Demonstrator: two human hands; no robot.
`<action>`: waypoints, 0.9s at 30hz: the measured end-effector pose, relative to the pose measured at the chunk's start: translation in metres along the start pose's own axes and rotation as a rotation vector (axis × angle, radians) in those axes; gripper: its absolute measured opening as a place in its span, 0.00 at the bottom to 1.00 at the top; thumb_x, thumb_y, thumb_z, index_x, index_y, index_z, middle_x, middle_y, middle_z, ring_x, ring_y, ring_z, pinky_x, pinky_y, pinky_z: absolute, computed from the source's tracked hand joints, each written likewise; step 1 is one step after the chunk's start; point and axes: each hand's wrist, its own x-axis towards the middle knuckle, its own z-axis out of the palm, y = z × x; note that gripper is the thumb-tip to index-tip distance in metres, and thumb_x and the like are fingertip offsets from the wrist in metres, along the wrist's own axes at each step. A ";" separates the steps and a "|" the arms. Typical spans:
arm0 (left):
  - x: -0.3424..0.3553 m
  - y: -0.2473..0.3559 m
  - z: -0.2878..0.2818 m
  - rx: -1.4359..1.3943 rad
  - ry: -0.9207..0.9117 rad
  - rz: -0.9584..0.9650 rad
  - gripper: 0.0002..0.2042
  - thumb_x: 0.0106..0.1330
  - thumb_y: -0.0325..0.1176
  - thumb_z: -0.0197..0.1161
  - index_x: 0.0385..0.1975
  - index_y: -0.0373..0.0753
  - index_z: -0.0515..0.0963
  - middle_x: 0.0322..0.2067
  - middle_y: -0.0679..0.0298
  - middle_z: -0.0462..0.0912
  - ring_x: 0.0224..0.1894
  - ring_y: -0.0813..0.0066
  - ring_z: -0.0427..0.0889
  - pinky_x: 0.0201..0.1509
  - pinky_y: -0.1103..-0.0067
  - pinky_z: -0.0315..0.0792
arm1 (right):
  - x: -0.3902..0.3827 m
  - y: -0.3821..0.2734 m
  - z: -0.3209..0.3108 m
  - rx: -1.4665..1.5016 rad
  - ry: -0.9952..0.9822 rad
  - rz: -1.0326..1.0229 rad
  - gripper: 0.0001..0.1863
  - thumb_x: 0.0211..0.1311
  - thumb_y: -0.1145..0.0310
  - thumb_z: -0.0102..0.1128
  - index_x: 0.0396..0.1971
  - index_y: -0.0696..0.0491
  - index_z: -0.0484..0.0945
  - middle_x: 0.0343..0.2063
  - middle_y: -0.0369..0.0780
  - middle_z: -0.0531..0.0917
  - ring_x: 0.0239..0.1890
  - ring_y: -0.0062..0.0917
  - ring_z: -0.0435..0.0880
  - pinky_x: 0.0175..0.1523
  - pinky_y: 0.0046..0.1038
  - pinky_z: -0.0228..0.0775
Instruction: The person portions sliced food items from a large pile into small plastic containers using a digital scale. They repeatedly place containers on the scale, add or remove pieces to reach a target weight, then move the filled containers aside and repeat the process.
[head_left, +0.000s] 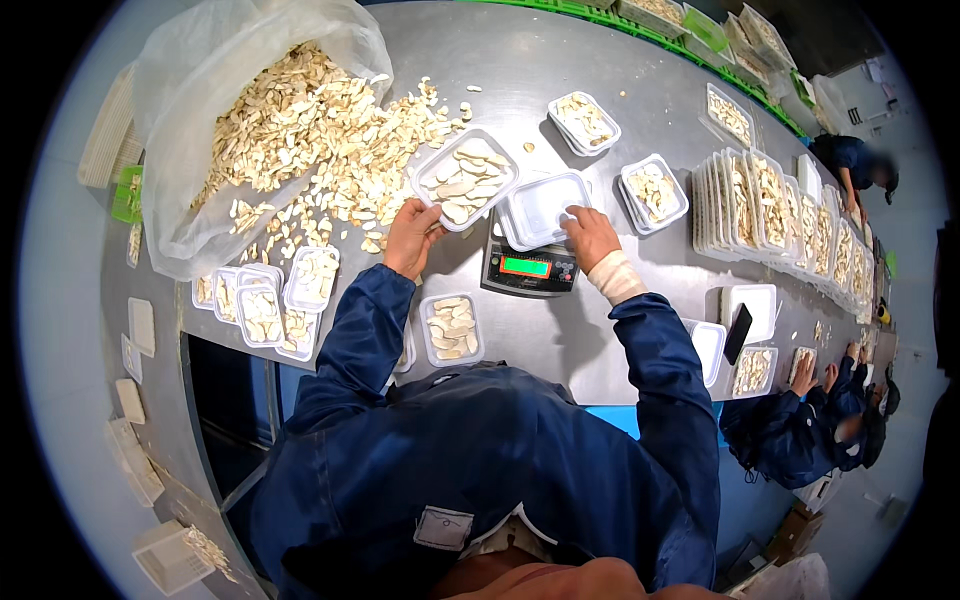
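My left hand (410, 240) grips the lower left corner of a clear plastic tray (510, 180) of pale dried slices, above the table left of the scale. My right hand (594, 238) holds the right edge of an empty white plastic tray (545, 208) with its fingertips. That tray is over the platform of a dark digital scale (528, 272) with a lit green display; whether it rests fully there, I cannot tell. A filled tray (479, 340) lies close to my body, below the scale.
A large clear plastic bag (185, 110) spills a heap of slices (300, 120) at left. Filled trays (288, 278) overlap at front left; more stacks (660, 215) stand right of the scale. Long rows of trays (735, 210) and a phone (738, 333) lie farther right, where other people work.
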 end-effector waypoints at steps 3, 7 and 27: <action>0.000 -0.001 -0.002 -0.002 0.003 -0.003 0.04 0.59 0.27 0.54 0.29 0.38 0.66 0.32 0.63 0.74 0.34 0.76 0.75 0.39 0.78 0.71 | 0.008 -0.005 -0.014 0.084 0.034 0.085 0.16 0.40 0.74 0.55 0.35 0.55 0.72 0.41 0.43 0.72 0.43 0.37 0.69 0.48 0.33 0.62; 0.002 -0.001 -0.001 0.001 -0.010 0.003 0.04 0.59 0.27 0.54 0.29 0.38 0.66 0.32 0.63 0.74 0.34 0.76 0.74 0.39 0.79 0.71 | 0.014 0.013 -0.005 0.143 0.184 0.363 0.20 0.44 0.66 0.57 0.40 0.55 0.70 0.39 0.46 0.71 0.41 0.39 0.71 0.46 0.35 0.64; 0.000 -0.004 -0.005 -0.008 0.004 -0.021 0.05 0.59 0.28 0.54 0.31 0.37 0.66 0.33 0.63 0.75 0.34 0.77 0.75 0.40 0.79 0.72 | 0.000 0.030 0.033 0.339 -0.185 0.953 0.25 0.48 0.55 0.49 0.39 0.61 0.69 0.31 0.55 0.77 0.37 0.46 0.76 0.44 0.38 0.67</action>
